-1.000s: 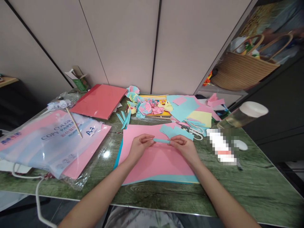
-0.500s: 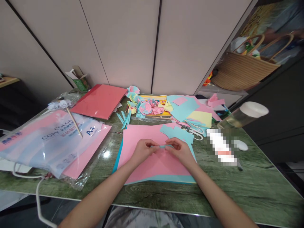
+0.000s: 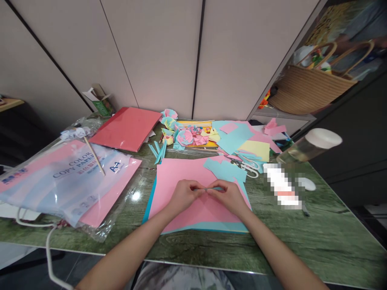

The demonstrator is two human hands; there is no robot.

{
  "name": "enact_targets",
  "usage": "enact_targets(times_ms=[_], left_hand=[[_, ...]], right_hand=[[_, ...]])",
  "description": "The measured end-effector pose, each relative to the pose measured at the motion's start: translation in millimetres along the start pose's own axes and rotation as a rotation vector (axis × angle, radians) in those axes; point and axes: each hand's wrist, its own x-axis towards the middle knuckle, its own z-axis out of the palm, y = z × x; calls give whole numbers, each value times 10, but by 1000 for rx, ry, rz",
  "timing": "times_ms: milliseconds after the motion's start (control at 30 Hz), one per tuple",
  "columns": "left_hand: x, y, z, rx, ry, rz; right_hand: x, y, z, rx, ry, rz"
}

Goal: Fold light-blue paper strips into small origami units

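Both my hands meet over a stack of pink and blue paper sheets [image 3: 181, 215]. Between their fingertips runs a narrow blue paper strip [image 3: 215, 188], mostly covered by the fingers. My left hand [image 3: 186, 195] pinches its left end with thumb and index finger. From the other side my right hand [image 3: 228, 196] pinches it too, the fingertips of the two hands almost touching. Cut pieces of light blue paper [image 3: 229, 172] lie just beyond my right hand. White-handled scissors [image 3: 252, 168] rest beside them, partly under scraps.
Paper flowers [image 3: 185, 137] and coloured scraps [image 3: 232, 139] lie at the back. A red folder [image 3: 128, 128] and a plastic pack of colour copy paper [image 3: 69, 177] are to the left. On the right stand a white-lidded clear container [image 3: 311, 147] and a woven basket [image 3: 314, 88].
My fingertips have come closer together on the strip, which shows less between them. The hands have otherwise kept their place over the pink sheet.
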Motion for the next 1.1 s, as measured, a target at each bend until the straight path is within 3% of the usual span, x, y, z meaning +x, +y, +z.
enact_targets(times_ms=[333,1100], left_hand=[[60,-78,-96,-106,57,-85],[106,-16,-198,-145,89,-89]], right_hand=[[22,28,-56,100,9,33],[95,121,-198,315,33,87]])
